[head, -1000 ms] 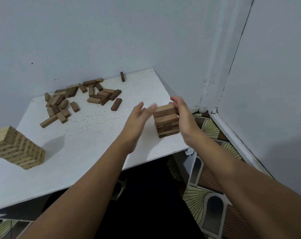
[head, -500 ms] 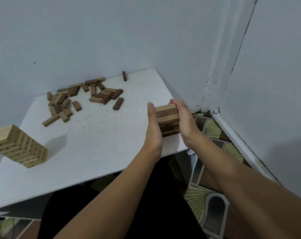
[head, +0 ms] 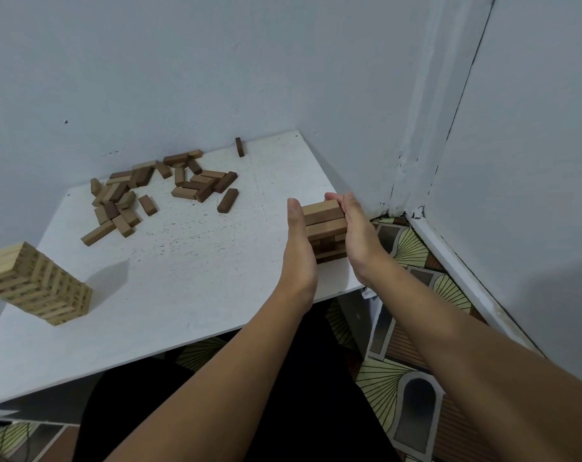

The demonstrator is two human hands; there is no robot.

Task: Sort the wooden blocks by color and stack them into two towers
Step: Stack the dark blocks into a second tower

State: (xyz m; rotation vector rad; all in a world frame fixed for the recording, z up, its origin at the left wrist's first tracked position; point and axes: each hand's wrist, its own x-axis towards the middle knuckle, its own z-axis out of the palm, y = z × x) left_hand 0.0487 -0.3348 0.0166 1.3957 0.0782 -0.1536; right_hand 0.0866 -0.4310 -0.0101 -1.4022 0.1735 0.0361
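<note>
Head view: left hand (head: 299, 248) and right hand (head: 357, 235) flat, fingers straight, pressing opposite sides of the brown tower (head: 326, 228) to square it up. Nothing gripped. The tower sits at the table's (head: 183, 295) near right corner, close to the edge. Light tower (head: 36, 285) stands at the left edge, loose blocks (head: 163, 191) lie along the far edge. Risk: uneven squeeze skews layers or nudges the stack off the corner.
</note>
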